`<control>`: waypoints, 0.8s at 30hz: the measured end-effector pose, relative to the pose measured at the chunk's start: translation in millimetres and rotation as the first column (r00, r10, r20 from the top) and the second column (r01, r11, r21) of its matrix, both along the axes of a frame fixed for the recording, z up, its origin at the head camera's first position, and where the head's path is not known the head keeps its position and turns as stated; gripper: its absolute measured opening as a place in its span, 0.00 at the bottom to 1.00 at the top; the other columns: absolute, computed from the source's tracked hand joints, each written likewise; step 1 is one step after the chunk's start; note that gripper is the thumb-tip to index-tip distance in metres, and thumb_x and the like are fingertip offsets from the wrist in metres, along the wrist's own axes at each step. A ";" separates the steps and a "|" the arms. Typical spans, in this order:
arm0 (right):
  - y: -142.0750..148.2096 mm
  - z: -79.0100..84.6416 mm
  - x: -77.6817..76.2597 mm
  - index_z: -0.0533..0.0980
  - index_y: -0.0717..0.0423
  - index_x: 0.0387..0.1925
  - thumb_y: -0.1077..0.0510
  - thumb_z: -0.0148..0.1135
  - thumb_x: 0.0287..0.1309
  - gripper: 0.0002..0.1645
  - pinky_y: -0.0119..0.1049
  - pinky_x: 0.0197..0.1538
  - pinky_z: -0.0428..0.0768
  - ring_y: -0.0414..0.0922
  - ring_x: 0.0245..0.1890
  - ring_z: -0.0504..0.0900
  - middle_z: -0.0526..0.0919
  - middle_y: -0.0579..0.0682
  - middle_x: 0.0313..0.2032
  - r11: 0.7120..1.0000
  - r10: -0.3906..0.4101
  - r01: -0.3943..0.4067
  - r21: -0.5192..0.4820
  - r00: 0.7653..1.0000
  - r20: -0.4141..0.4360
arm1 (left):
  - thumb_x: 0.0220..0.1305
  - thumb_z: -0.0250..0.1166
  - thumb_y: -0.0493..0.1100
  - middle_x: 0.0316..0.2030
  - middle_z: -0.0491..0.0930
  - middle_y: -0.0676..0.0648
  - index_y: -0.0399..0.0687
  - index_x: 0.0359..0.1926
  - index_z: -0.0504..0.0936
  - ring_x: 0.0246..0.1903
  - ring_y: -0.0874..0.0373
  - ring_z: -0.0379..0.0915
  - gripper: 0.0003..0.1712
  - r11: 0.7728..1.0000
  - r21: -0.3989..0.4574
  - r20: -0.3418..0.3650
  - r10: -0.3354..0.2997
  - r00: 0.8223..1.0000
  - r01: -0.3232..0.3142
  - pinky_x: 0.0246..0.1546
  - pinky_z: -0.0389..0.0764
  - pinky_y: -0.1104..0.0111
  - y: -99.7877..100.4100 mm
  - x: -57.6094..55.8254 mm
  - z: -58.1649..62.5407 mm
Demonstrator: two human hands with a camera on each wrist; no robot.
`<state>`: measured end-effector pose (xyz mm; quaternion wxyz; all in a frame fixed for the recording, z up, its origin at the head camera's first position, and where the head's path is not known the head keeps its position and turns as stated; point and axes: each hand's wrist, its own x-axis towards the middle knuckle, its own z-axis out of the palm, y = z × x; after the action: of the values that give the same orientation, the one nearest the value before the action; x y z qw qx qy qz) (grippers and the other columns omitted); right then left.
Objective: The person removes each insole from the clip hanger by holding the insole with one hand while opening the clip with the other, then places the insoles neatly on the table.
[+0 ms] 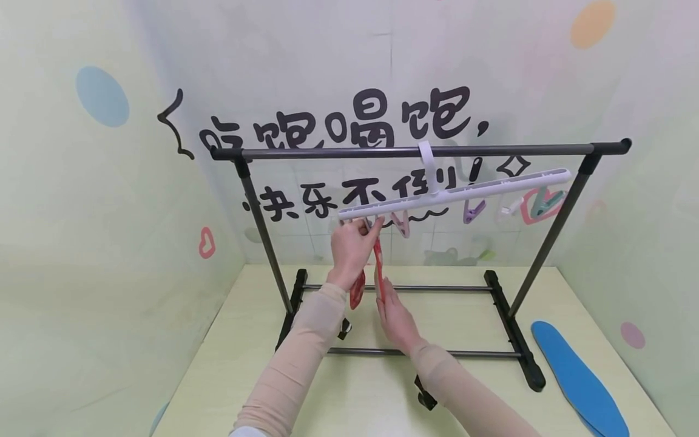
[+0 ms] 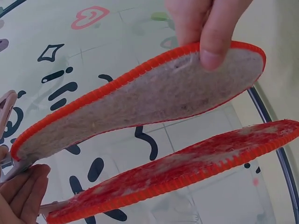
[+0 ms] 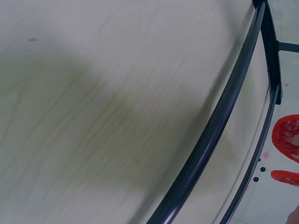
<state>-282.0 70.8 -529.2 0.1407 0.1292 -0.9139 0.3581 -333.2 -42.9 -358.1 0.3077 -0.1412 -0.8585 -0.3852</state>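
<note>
A white clip hanger (image 1: pixel 491 190) hangs by its hook from the rack's top bar, its left end tilted down. At that end my left hand (image 1: pixel 354 246) pinches a clip (image 2: pixel 13 171) at the narrow tip of a fleecy insole (image 2: pixel 140 98) with a red-orange stitched edge. The insole's wide lower end is pinched between the thumb and fingers of my right hand (image 1: pixel 398 321). Beside it a second, red fleecy insole (image 2: pixel 177 165) hangs from another clip, to the left in the head view. The right wrist view catches only the insoles' ends at its right edge.
The black rack (image 1: pixel 420 152) stands on a pale wooden table (image 1: pixel 218 388). More clips, one purple (image 1: pixel 474 211) and one green (image 1: pixel 546 203), dangle along the hanger's right part. Blue insoles (image 1: pixel 581 376) lie at the table's right. A wall with printed lettering is behind.
</note>
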 end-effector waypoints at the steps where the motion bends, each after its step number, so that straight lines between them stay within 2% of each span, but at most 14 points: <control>1: 0.3 -0.6 1.7 0.53 0.66 0.74 0.57 0.47 0.75 0.34 0.55 0.65 0.72 0.61 0.68 0.67 0.60 0.65 0.73 1.000 -0.005 0.005 -0.001 1.000 -0.006 | 0.67 0.64 0.56 0.12 0.80 0.50 0.45 0.16 0.81 0.12 0.63 0.68 0.27 1.000 -0.005 -0.009 -0.001 1.000 0.001 0.18 0.61 0.73 -0.1 0.1 -0.4; 4: 1.0 -1.2 6.4 0.54 0.67 0.73 0.57 0.47 0.75 0.33 0.55 0.65 0.71 0.61 0.69 0.67 0.61 0.65 0.72 1.000 -0.019 0.019 -0.014 1.000 -0.024 | 0.67 0.63 0.55 0.12 0.81 0.49 0.44 0.15 0.83 0.12 0.60 0.71 0.27 1.000 -0.009 -0.038 -0.003 0.999 0.002 0.21 0.68 0.67 -0.1 0.5 -0.1; 5: 1.2 -1.4 7.6 0.54 0.68 0.73 0.57 0.47 0.74 0.33 0.55 0.65 0.72 0.61 0.68 0.68 0.61 0.65 0.72 1.000 -0.024 0.024 -0.012 0.999 -0.037 | 0.68 0.63 0.55 0.12 0.81 0.49 0.44 0.15 0.83 0.13 0.60 0.72 0.27 1.000 -0.012 -0.050 0.000 0.999 -0.001 0.25 0.73 0.65 -0.1 0.4 0.5; 7: 1.6 -1.2 9.3 0.54 0.67 0.73 0.58 0.47 0.75 0.32 0.55 0.64 0.73 0.61 0.67 0.69 0.62 0.65 0.71 1.000 -0.028 0.028 -0.012 0.998 -0.059 | 0.68 0.63 0.54 0.12 0.81 0.49 0.44 0.15 0.83 0.13 0.58 0.74 0.28 1.000 -0.013 -0.066 0.005 0.998 -0.006 0.28 0.76 0.60 -0.1 0.3 1.2; 8: 1.8 -1.1 9.9 0.54 0.67 0.74 0.57 0.47 0.75 0.33 0.55 0.63 0.73 0.61 0.67 0.69 0.62 0.64 0.72 0.999 -0.031 0.031 -0.015 0.998 -0.062 | 0.68 0.62 0.54 0.12 0.81 0.49 0.44 0.15 0.83 0.13 0.58 0.74 0.28 1.000 -0.014 -0.075 0.009 0.997 -0.011 0.33 0.78 0.58 -0.2 0.2 1.6; 9: 2.2 -1.1 10.7 0.54 0.66 0.74 0.57 0.47 0.75 0.33 0.55 0.63 0.74 0.61 0.67 0.70 0.62 0.64 0.72 0.999 -0.034 0.033 -0.018 0.997 -0.068 | 0.68 0.62 0.53 0.11 0.80 0.48 0.43 0.14 0.83 0.12 0.57 0.74 0.28 1.000 -0.015 -0.080 0.011 0.997 -0.012 0.36 0.79 0.57 -0.3 0.1 1.9; 11: 4.2 -1.5 11.8 0.55 0.66 0.73 0.58 0.47 0.74 0.32 0.55 0.62 0.75 0.60 0.66 0.71 0.63 0.63 0.72 0.999 -0.045 0.044 -0.019 0.996 -0.074 | 0.69 0.62 0.53 0.10 0.79 0.48 0.43 0.14 0.82 0.12 0.56 0.73 0.28 0.999 -0.025 -0.098 0.021 0.995 -0.024 0.49 0.79 0.53 0.2 0.1 2.8; 12: 5.5 -2.0 12.4 0.55 0.66 0.74 0.58 0.47 0.74 0.32 0.55 0.62 0.75 0.60 0.66 0.71 0.63 0.63 0.72 0.999 -0.050 0.049 -0.022 0.996 -0.068 | 0.69 0.62 0.53 0.10 0.79 0.48 0.43 0.14 0.82 0.11 0.56 0.72 0.28 0.999 -0.027 -0.100 0.020 0.995 -0.023 0.46 0.79 0.53 0.4 0.3 2.9; 14: 8.3 -3.9 14.5 0.55 0.66 0.74 0.58 0.47 0.74 0.32 0.54 0.62 0.75 0.60 0.65 0.72 0.63 0.62 0.72 0.998 -0.064 0.063 -0.027 0.997 -0.052 | 0.69 0.61 0.52 0.09 0.77 0.48 0.43 0.13 0.82 0.10 0.56 0.69 0.28 0.999 -0.037 -0.113 0.025 0.993 -0.029 0.57 0.75 0.49 0.7 0.5 3.1; 17: 13.2 -8.6 18.8 0.55 0.64 0.74 0.58 0.47 0.74 0.32 0.56 0.60 0.76 0.61 0.64 0.73 0.64 0.62 0.71 0.995 -0.089 0.089 -0.033 0.996 -0.018 | 0.70 0.61 0.50 0.08 0.75 0.47 0.42 0.12 0.80 0.09 0.58 0.64 0.29 0.999 -0.037 -0.114 0.018 0.993 -0.022 0.52 0.77 0.49 0.6 1.6 3.3; 18: 15.0 -9.9 20.3 0.55 0.63 0.74 0.58 0.47 0.75 0.32 0.56 0.60 0.76 0.61 0.63 0.74 0.64 0.63 0.71 0.995 -0.096 0.095 -0.036 0.995 -0.012 | 0.70 0.61 0.50 0.07 0.75 0.47 0.42 0.11 0.79 0.09 0.59 0.62 0.29 0.999 -0.038 -0.117 0.015 0.993 -0.020 0.47 0.79 0.52 0.5 1.6 3.1; 20: 18.6 -12.2 22.0 0.55 0.62 0.74 0.58 0.46 0.75 0.32 0.57 0.58 0.77 0.62 0.61 0.75 0.65 0.63 0.71 0.993 -0.107 0.106 -0.042 0.994 -0.011 | 0.70 0.61 0.49 0.07 0.74 0.47 0.42 0.11 0.78 0.08 0.62 0.59 0.29 0.999 -0.035 -0.117 0.012 0.993 -0.016 0.44 0.79 0.53 -0.1 1.9 2.8; 22: 22.3 -12.9 22.4 0.55 0.61 0.74 0.57 0.46 0.75 0.32 0.58 0.56 0.78 0.63 0.59 0.77 0.66 0.63 0.70 0.992 -0.119 0.118 -0.040 0.993 -0.020 | 0.70 0.62 0.49 0.06 0.73 0.47 0.42 0.10 0.77 0.08 0.64 0.56 0.30 0.999 -0.031 -0.119 0.008 0.993 -0.012 0.34 0.77 0.58 -0.6 1.8 2.7; 24: 26.2 -12.3 22.0 0.55 0.61 0.74 0.57 0.46 0.75 0.31 0.58 0.55 0.79 0.64 0.57 0.78 0.67 0.64 0.69 0.991 -0.128 0.127 -0.037 0.991 -0.028 | 0.70 0.61 0.49 0.06 0.72 0.48 0.42 0.09 0.76 0.07 0.65 0.54 0.31 1.000 -0.029 -0.122 0.004 0.993 -0.008 0.26 0.70 0.64 -0.7 0.9 2.6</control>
<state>-260.1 97.0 -541.6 0.1794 0.0733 -0.9117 0.3624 -332.3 -43.6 -355.5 0.3586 -0.1664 -0.8441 -0.3622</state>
